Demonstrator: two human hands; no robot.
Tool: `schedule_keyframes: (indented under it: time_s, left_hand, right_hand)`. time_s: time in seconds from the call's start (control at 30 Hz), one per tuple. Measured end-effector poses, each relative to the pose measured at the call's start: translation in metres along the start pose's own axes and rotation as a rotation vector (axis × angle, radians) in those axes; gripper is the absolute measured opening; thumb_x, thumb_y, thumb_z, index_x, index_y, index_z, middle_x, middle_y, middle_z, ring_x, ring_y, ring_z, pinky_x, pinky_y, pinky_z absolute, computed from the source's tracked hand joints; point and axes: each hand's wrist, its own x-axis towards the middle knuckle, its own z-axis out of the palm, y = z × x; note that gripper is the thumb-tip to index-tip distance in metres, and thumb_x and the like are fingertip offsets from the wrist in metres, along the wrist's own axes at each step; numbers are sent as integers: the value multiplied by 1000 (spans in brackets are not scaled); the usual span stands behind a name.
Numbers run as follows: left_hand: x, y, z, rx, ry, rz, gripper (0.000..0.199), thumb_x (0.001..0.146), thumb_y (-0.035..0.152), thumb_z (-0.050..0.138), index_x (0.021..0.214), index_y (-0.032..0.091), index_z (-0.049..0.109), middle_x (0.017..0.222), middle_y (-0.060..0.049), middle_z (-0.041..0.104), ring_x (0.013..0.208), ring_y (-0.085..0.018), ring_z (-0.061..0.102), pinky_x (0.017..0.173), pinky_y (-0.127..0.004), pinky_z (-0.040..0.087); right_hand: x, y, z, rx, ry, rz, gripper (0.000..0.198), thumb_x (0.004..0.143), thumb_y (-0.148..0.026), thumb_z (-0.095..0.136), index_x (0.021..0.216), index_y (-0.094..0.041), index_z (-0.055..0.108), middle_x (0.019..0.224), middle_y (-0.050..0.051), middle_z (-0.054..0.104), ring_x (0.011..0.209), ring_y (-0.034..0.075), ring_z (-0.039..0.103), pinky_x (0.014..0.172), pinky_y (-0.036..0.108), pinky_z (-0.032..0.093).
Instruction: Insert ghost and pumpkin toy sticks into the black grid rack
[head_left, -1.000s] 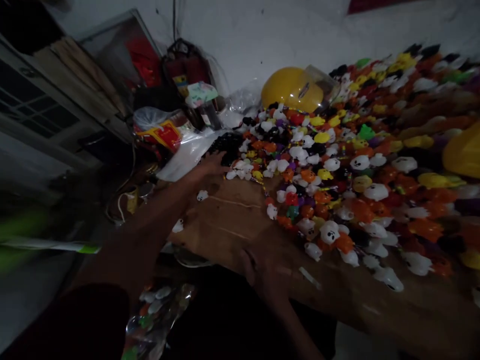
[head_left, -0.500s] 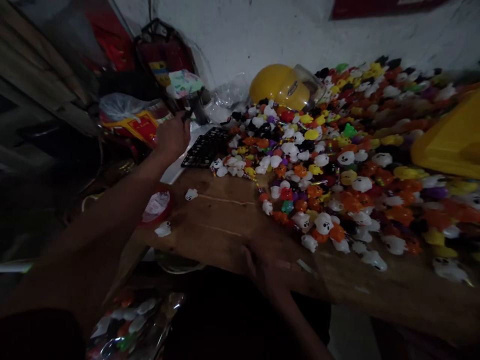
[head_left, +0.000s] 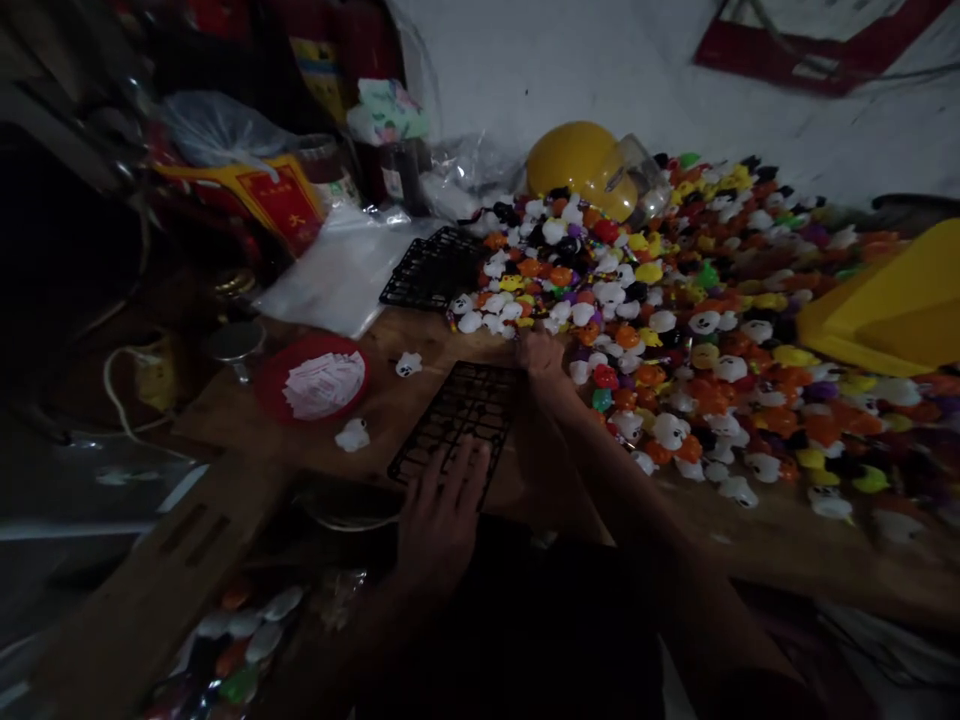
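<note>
Newly brought near the front edge of the table [head_left: 795,553], a black grid [head_left: 459,412] lies under the left hand [head_left: 439,515], its fingers spread and released, while the right hand [head_left: 541,357] has moved from that edge to the toy pile [head_left: 701,345], its grip impossible to tell.

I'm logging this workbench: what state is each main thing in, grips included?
Left grip: fingers spread, on the near black grid.
Right grip: curled at the figure pile's edge; contents unclear.
Near black grid: flat on the table.
Red bowl: upright, holding white paper slips.
Figure pile: heaped, mixed colours.
Two white figures: loose, apart from the pile.
Clear plastic: laid flat.
Yellow helmet: partly hidden behind the pile.
</note>
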Motion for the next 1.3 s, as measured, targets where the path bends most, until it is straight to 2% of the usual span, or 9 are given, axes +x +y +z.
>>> schedule_keyframes:
  time_s: [0.17, 0.27, 0.47, 0.6, 0.67, 0.83, 0.93, 1.1, 1.3]
  left_hand:
    - [-5, 9, 17, 28, -142, 26, 50, 96, 37, 56, 146, 32, 55, 147, -7, 57, 119, -35, 66, 91, -51, 54]
    - [-7, 21, 21, 15, -220, 60, 54, 89, 53, 66, 136, 26, 65, 146, -11, 59, 116, -36, 66, 88, -51, 56]
    - [4, 43, 23, -120, -198, 6, 54, 95, 51, 58, 136, 17, 63, 139, -16, 64, 115, -34, 64, 93, -49, 55]
    - [30, 0, 23, -190, -133, -39, 36, 103, 25, 42, 129, 18, 66, 130, -10, 71, 118, -25, 64, 108, -44, 47]
    - [43, -36, 24, -150, -100, -200, 38, 102, 26, 45, 132, 15, 63, 137, -13, 66, 125, -28, 59, 112, -47, 44]
    - [56, -88, 34, -147, -162, -354, 32, 94, 31, 58, 120, 15, 68, 130, -12, 69, 124, -33, 57, 112, -50, 42]
    - [56, -81, 37, -162, -174, -380, 31, 93, 34, 59, 117, 17, 68, 127, -12, 69, 122, -34, 56, 110, -51, 42]
    - [57, -62, 31, -51, -288, -330, 66, 88, 37, 59, 150, 17, 46, 151, -14, 52, 129, -41, 49, 102, -57, 43]
    - [59, -65, 31, -120, -305, -356, 62, 84, 38, 64, 143, 22, 55, 150, -8, 54, 128, -39, 47, 101, -55, 44]
  right_hand:
    - [20, 14, -5, -104, 8, 115, 23, 96, -29, 60, 78, -17, 69, 81, 8, 69, 85, 17, 66, 82, 31, 52]
    - [29, 12, -31, -113, -45, 156, 35, 91, -38, 67, 66, -13, 64, 67, 3, 62, 70, 12, 61, 74, 27, 47]
    - [-40, -27, -42, 98, -145, 99, 14, 87, -22, 67, 94, -11, 72, 85, 5, 73, 75, 14, 63, 72, 27, 48]
    - [-84, -42, -13, 247, -161, 136, 20, 89, -24, 61, 102, -15, 72, 96, 6, 75, 85, 19, 68, 80, 31, 53]
    - [-92, -42, -7, 257, -157, 146, 21, 90, -28, 59, 104, -17, 71, 100, 6, 75, 86, 20, 68, 82, 32, 53]
    - [-95, -42, -21, 228, -215, 174, 24, 93, -37, 58, 101, -19, 70, 91, 5, 72, 78, 19, 64, 74, 31, 51]
    - [-88, -48, -27, 260, -190, 149, 23, 90, -38, 62, 100, -18, 69, 92, 4, 71, 83, 19, 64, 77, 31, 52]
    - [-59, -63, 6, 506, -184, 289, 30, 86, -48, 66, 93, -18, 68, 76, 1, 67, 67, 14, 62, 63, 28, 51]
    - [-40, -66, 45, 646, -268, 370, 44, 76, -63, 72, 85, -20, 69, 75, 0, 70, 65, 13, 62, 62, 26, 54]
